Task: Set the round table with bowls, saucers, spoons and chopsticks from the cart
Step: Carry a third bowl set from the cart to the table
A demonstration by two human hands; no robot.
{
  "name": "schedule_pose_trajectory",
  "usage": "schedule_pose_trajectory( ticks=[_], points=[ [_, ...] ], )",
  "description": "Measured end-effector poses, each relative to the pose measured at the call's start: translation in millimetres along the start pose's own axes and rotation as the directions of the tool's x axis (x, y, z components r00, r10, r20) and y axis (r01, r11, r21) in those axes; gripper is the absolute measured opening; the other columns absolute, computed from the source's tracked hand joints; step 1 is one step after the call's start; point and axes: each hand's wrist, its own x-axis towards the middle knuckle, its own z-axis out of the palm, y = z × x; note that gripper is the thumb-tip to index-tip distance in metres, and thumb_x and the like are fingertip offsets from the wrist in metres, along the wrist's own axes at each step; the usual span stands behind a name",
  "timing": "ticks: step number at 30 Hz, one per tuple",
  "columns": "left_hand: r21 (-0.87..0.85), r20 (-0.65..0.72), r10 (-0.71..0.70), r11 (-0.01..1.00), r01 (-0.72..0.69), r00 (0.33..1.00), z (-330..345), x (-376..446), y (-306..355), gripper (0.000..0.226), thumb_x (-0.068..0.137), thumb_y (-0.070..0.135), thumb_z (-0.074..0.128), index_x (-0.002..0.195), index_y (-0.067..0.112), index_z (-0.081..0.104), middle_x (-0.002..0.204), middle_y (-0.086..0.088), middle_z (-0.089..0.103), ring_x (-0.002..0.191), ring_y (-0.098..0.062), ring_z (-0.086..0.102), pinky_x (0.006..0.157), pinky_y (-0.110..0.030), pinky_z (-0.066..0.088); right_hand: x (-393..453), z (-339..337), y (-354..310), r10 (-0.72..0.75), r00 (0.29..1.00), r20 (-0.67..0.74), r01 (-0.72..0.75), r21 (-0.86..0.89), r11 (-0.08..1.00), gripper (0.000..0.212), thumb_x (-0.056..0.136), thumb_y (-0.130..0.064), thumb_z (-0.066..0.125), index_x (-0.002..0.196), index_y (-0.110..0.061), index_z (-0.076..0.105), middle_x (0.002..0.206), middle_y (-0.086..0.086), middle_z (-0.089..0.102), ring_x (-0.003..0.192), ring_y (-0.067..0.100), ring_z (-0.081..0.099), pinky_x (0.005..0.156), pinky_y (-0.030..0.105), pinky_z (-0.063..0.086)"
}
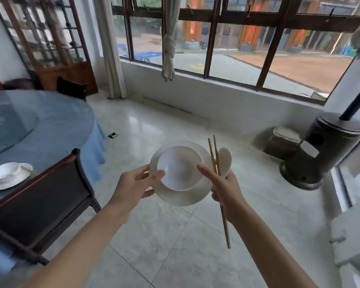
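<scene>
Grips (133, 183) (222, 183) round saucer (183, 196), chopsticks (224, 223).

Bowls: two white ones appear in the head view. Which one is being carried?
The bowl at centre, sitting on a saucer gripped by the left hand above the floor. The other bowl rests on the round table.
</scene>
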Motion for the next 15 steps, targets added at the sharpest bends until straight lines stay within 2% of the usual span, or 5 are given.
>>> schedule_pose_trajectory(
  ticks=[3,9,11,13,15],
  points=[
    [-0.011,-0.034,-0.008,1.0,0.007,0.999,-12,61,-3,0.033,0.073,0.053,0.084,0.106,0.048,0.08,0.109,0.008,0.081,0.103,-0.005,0.075,0.073,-0.016,0.06,69,15,2,0.023,0.999,0.042,-0.022,-0.014,1.0,0.053,0.071,-0.056,0.089,0.107,-0.023,0.069,0.068,-0.009,0.053,0.055,0.009,0.037,0.051,0.028,0.027],
    [-0.046,-0.122,0.009,0.999,-0.014,0.993,-43,207,-12,0.041,0.072,0.057,0.086,0.108,0.041,0.08,0.109,0.009,0.081,0.102,-0.007,0.075,0.071,-0.017,0.06,229,55,2,0.02,0.993,0.118,-0.015,-0.048,0.999,0.047,0.078,-0.05,0.087,0.105,-0.017,0.068,0.067,-0.007,0.047,0.055,0.01,0.032,0.047,0.024,0.027],
    [-0.061,-0.151,-0.001,0.998,-0.008,0.989,-56,258,-11,0.043,0.072,0.057,0.084,0.11,0.039,0.08,0.109,0.007,0.08,0.104,-0.009,0.075,0.077,-0.021,0.061,286,72,-3,0.028,0.989,0.143,-0.02,-0.057,0.998,0.054,0.078,-0.048,0.087,0.106,-0.008,0.065,0.067,-0.005,0.042,0.054,0.01,0.029,0.046,0.023,0.026],
    [-0.076,-0.179,-0.028,0.997,0.015,0.983,-69,309,-10,0.033,0.079,0.051,0.082,0.109,0.037,0.08,0.109,0.005,0.08,0.106,-0.012,0.075,0.085,-0.027,0.06,339,89,-10,0.037,0.987,0.155,-0.026,-0.077,0.997,0.06,0.078,-0.048,0.088,0.106,-0.002,0.062,0.068,-0.003,0.039,0.053,0.011,0.027,0.046,0.023,0.025],
    [-0.085,-0.194,-0.052,0.996,0.036,0.98,-83,356,-3,0.024,0.086,0.043,0.081,0.109,0.035,0.081,0.109,0.004,0.08,0.109,-0.015,0.074,0.091,-0.033,0.06,387,107,-18,0.054,0.985,0.165,-0.04,-0.086,0.995,0.053,0.077,-0.049,0.088,0.099,-0.008,0.064,0.066,-0.004,0.037,0.053,0.011,0.026,0.045,0.022,0.026]
  ],
)
